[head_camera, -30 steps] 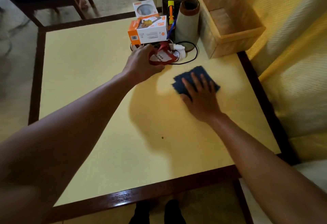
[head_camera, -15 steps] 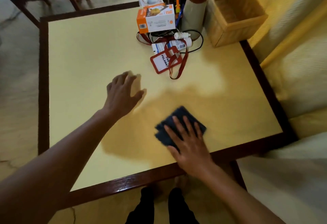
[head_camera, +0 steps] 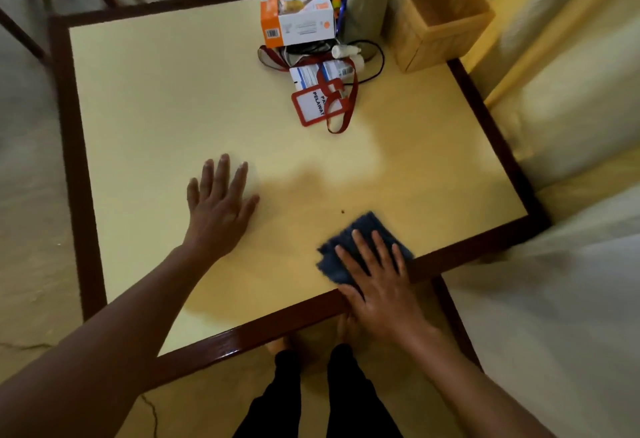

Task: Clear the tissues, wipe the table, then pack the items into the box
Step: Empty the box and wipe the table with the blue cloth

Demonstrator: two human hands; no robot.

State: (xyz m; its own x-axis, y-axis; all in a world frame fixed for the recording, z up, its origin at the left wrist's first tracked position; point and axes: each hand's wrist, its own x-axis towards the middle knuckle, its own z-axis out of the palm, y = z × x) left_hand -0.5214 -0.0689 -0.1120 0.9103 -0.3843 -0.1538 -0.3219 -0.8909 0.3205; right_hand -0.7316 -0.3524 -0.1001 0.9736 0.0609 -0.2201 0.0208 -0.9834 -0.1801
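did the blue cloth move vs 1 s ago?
Yes. The blue cloth, under the right hand, has slid toward the person: it lay close to the wooden box, and now sits by the table's near rim.

Bare left forearm (head_camera: 114, 320), bare right forearm (head_camera: 485, 378); black trousers (head_camera: 349, 399), bare feet (head_camera: 278, 346) below them

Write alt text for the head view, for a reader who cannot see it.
The right hand presses a dark blue cloth flat near the front edge of a yellow table, while the left hand lies open on it. At the far side, a carton, a red badge and other small items cluster beside an open box.
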